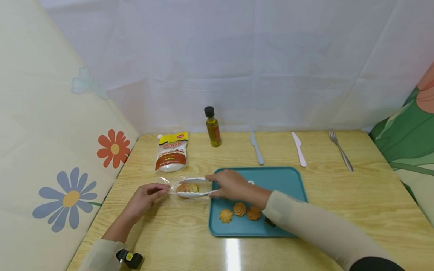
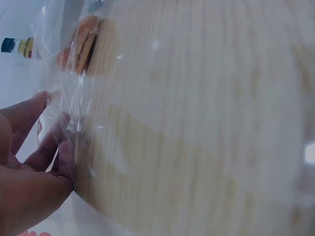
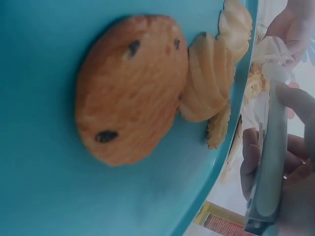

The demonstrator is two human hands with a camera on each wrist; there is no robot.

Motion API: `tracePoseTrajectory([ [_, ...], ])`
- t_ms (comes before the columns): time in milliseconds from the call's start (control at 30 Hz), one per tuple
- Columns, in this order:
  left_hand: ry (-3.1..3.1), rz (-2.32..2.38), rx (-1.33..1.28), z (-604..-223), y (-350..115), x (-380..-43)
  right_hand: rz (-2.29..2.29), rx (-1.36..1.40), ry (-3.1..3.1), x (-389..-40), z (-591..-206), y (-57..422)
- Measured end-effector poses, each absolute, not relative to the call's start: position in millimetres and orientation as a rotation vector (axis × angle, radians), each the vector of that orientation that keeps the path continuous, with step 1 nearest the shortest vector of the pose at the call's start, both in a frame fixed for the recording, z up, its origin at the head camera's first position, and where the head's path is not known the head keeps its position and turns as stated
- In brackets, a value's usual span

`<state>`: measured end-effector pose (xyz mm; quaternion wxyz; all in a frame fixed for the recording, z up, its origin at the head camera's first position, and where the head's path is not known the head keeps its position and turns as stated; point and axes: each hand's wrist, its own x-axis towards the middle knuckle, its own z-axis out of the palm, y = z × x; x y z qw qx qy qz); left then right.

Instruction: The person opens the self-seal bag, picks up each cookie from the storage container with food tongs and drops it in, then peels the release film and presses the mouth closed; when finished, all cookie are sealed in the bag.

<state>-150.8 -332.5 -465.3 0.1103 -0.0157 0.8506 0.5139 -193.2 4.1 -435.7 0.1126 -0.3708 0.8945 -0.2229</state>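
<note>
My left hand pinches the edge of a clear plastic bag to the left of the tray. With my right hand I grip white-tipped tongs, thumb on one arm and fingers on the other. The tongs point left, their arms spread inside the bag on both sides of some cookies. On the teal tray, under my right forearm, lie several more cookies; the one with dark bits is close to the right wrist camera.
Behind the bag lies a white pouch with a yellow top. An oil bottle with a black cap stands at the back. Right of it lie a grey-blue knife, a pink knife and a fork.
</note>
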Motion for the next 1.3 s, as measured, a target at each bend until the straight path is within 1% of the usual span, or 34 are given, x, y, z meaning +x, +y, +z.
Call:
tracePoseTrajectory([
  [433,2.498,1.527,-0.026,-466,-333,-151,-0.75,-1.083,2.611,-189,-436,24],
  [733,2.5,1.524,-0.033,-466,-333,-151,-0.814,-1.018,2.592,-183,-434,45],
  [1300,2.474,1.525,-0.031,-466,-334,-150,-0.822,-1.061,2.663,-165,-435,84],
])
